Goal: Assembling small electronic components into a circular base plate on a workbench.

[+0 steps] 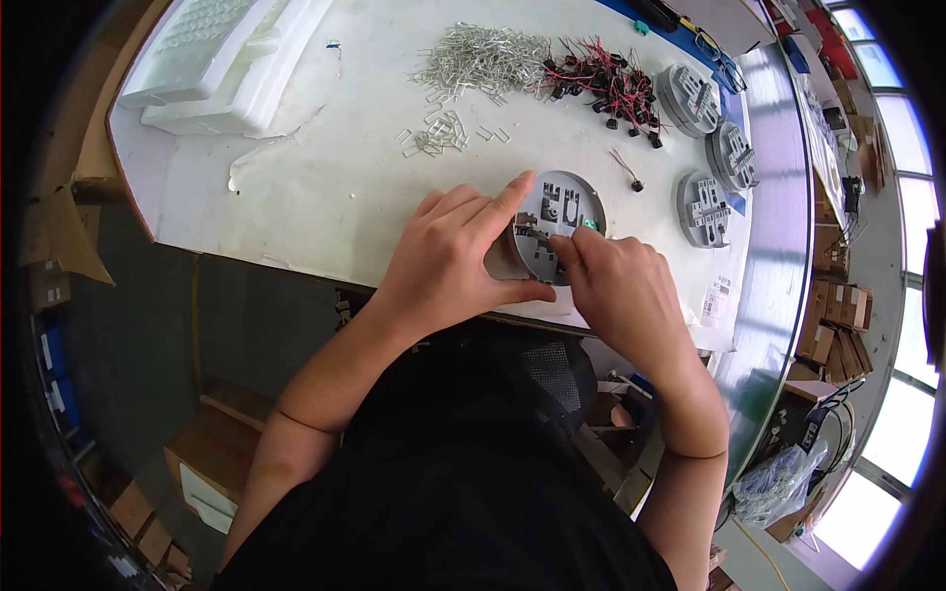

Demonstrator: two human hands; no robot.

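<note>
A round grey plastic housing (560, 184) with slots and raised parts inside lies at the near edge of the table. My left hand (443, 251) holds it from the left, index finger along the far rim and thumb at the near side. Over the housing my right hand (621, 281) is closed in a pinch, fingertips down at its inner parts. A short, thin metal-looking piece (537, 234) shows by those fingertips; I cannot tell whether it is held. A small green spot (590, 225) peeks out beside the right knuckles.
Beyond my hands lie a heap of bent metal wire clips (483, 61) and a pile of black parts with red leads (611, 84). One such wired part (636, 184) lies apart. Several similar grey housings (704, 210) stand at the right. White foam trays (212, 69) are far left.
</note>
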